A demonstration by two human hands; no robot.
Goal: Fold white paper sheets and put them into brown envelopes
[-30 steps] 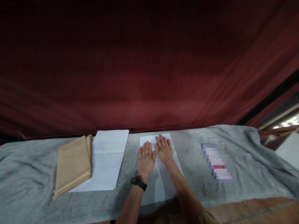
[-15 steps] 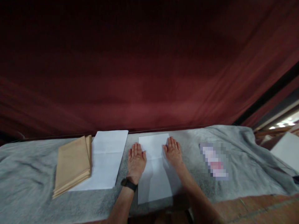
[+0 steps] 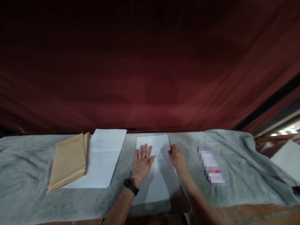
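A white sheet of paper [image 3: 156, 175] lies on the grey cloth-covered table [image 3: 30, 203] in front of me. My left hand [image 3: 142, 164], with a black watch on its wrist, rests flat and open on the sheet's left part, fingers spread. At the sheet's right edge my right hand [image 3: 177, 157] has its fingers curled and pinched on that edge, near the far corner.
To the left lie a second white sheet [image 3: 103, 157] and a stack of tan envelopes [image 3: 67, 162] overlapping its left side. A blurred, pixelated object [image 3: 212, 165] lies to the right. A dark red curtain [image 3: 150, 72] hangs behind the table.
My hands slid apart from the sheet's middle to its edges. Then the left hand came back onto the paper, and the right hand's fingers curled onto the right edge.
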